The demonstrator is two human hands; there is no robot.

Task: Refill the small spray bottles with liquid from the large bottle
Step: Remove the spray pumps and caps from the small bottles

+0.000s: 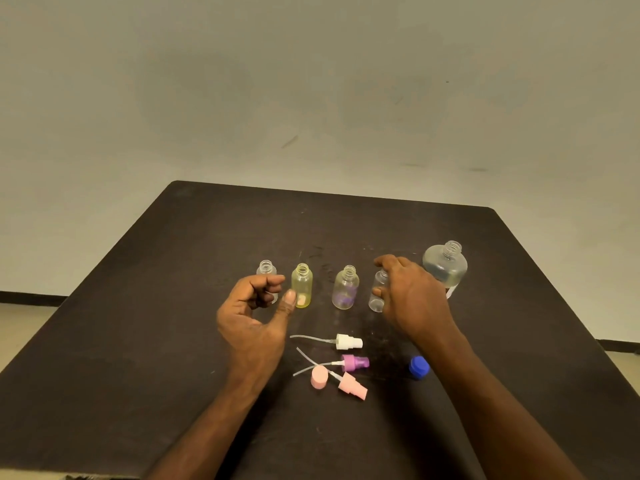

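Four small uncapped bottles stand in a row on the dark table (173, 306): a clear one (266, 268), a yellow one (302, 284), a clear one with purple marks (345, 289) and another clear one (378, 297). The large clear bottle (445, 266), open and partly filled, stands at the right end. My left hand (254, 310) hovers with loosely curled fingers in front of the leftmost bottle, thumb near the yellow one, holding nothing. My right hand (410, 296) is round the rightmost small bottle, thumb on its side and fingers past its neck.
Nearer to me lie a white spray head (348, 342), a purple spray head (355, 362), a pink spray head (351, 386) and a pink cap (319, 377). A blue cap (419, 367) lies by my right forearm. Behind the table is a plain wall.
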